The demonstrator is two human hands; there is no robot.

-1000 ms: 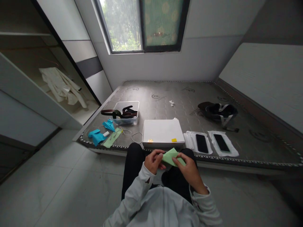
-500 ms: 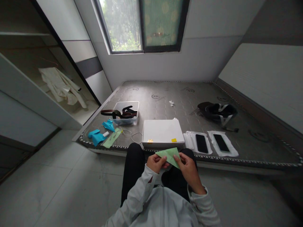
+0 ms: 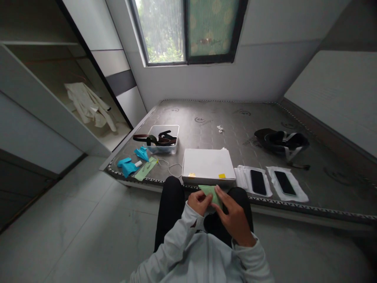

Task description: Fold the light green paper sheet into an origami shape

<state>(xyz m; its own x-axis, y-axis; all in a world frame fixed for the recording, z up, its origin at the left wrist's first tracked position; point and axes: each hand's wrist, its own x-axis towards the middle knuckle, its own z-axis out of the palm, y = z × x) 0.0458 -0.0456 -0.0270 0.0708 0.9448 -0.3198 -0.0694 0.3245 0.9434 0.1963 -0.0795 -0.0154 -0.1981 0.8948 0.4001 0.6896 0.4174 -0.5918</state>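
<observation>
A small folded piece of green paper [image 3: 209, 191] is held over my lap, just in front of the white box. My left hand [image 3: 200, 202] is closed on its left side, thumb on top in a pinch. On the right side, my right hand [image 3: 234, 216] grips the paper's edge between thumb and fingers. Part of the paper is hidden behind the fingers. The white box [image 3: 207, 163] lies at the front edge of the mattress, with a yellow sticker near its lower right corner.
Left on the mattress [image 3: 200, 133] are a clear plastic bin [image 3: 165, 149] with belts, blue paper pieces [image 3: 129, 168], a green strip [image 3: 146, 169] and a white cord [image 3: 169, 167]. To the right lie two phones [image 3: 258, 182] on white wrapping and a dark cap [image 3: 265, 137].
The green paper shows a smaller area now, its right corner covered by my right hand, whose fingers have shifted up along the edge. The whole view has swung slightly left.
</observation>
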